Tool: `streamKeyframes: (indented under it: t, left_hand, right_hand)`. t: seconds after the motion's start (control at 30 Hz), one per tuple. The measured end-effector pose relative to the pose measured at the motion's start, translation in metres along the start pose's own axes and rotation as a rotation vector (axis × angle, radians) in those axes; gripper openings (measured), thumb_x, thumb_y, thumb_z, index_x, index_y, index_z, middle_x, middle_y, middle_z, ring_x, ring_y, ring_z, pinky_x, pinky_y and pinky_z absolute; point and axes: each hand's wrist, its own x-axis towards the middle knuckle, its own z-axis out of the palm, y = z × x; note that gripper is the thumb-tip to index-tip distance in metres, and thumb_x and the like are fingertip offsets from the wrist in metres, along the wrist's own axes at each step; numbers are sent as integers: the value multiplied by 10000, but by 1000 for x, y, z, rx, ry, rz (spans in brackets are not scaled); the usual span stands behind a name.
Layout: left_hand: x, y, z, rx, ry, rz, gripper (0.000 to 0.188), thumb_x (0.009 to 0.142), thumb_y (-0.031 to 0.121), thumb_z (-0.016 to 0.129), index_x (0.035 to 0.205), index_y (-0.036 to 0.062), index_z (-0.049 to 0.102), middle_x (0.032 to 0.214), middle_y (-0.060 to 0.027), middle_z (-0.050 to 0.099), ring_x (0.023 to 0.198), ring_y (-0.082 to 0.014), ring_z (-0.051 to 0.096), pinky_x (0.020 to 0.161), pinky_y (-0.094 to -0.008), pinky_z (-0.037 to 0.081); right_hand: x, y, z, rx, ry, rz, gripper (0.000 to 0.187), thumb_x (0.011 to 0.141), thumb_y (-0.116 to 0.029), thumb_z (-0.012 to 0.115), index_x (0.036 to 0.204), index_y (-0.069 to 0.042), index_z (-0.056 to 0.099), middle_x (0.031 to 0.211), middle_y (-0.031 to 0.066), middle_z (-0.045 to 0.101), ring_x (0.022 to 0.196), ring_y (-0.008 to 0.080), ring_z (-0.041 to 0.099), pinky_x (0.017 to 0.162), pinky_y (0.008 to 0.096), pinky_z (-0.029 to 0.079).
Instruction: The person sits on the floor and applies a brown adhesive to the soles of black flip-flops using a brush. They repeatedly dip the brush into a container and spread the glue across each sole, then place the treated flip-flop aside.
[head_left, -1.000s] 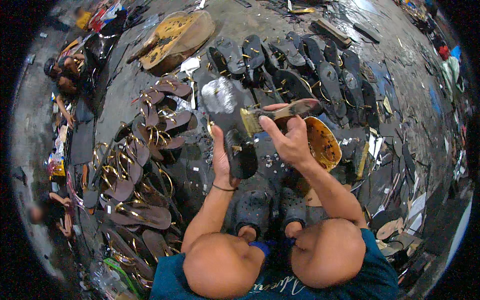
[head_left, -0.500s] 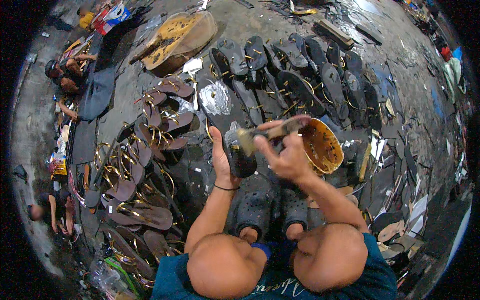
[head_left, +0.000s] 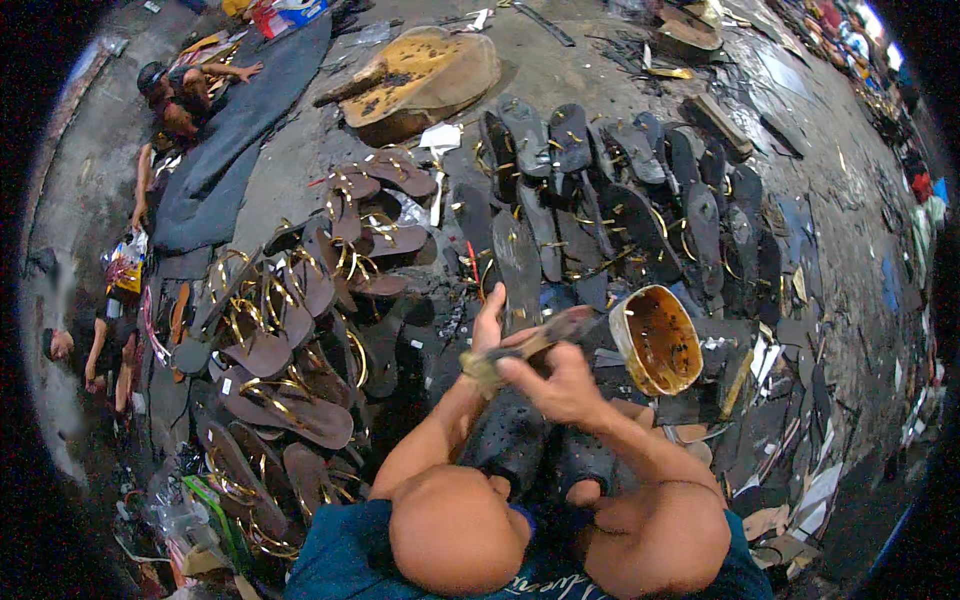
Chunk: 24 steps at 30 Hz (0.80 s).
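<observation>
My right hand (head_left: 562, 385) is closed around a glue brush (head_left: 535, 350), whose bristle end points left and is smeared by motion. Behind the brush is my left hand (head_left: 487, 325), one digit pointing up and the other fingers mostly hidden. Just beyond that hand lies a dark sandal sole (head_left: 516, 260) with dull streaks on its face. Whether the left hand touches this sole, I cannot tell. To the right of the brush stands a cut-down container (head_left: 622, 335) with amber glue inside.
Rows of dark soles with gold straps (head_left: 640, 230) lie ahead. Brown sandals with gold straps (head_left: 290, 320) are heaped at the left. Farther off is a glue-stained bin (head_left: 440, 85). Scraps (head_left: 765, 360) litter the right. A person (head_left: 180, 100) crouches at the far left by black sheeting (head_left: 215, 170).
The sole that was raised in my left hand under the brush now appears lower and farther away, among the other soles. The brush has moved nearer to me. The whole view has shifted.
</observation>
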Motion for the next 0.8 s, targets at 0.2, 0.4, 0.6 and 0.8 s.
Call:
streamKeyframes:
  t: [0.2,0.4,0.6,0.8]
  left_hand:
    - [91,94,23,-293,-329,264,518,979,460,453,1259,30,525,1152,-130,636,998,-309,636,908,-424,512]
    - [179,118,-3,-159,-48,268,567,975,374,495,1414,63,317,1391,-174,429,1181,-334,522,991,-520,470]
    - [206,199,-94,1292,727,971,811,758,308,747,1364,-33,330,1302,-246,487,1196,-388,459,979,-439,396]
    - [231,272,-79,1816,844,646,1203,614,456,846,1466,7,125,1427,-319,331,1366,-435,271,1139,-459,238]
  right_hand:
    - [-3,19,-57,55,356,133,236,867,-155,687,1040,-2,641,937,57,665,874,143,609,796,302,486]
    - [-19,31,-72,152,503,290,242,876,-109,670,1082,3,612,949,47,647,840,133,596,755,279,488]
    - [-49,61,-109,79,629,480,266,878,-124,675,1091,21,611,997,65,640,920,152,597,809,299,486]
    - [-65,98,-134,-17,692,458,260,864,-92,683,1079,28,600,1003,84,624,921,171,595,852,317,484]
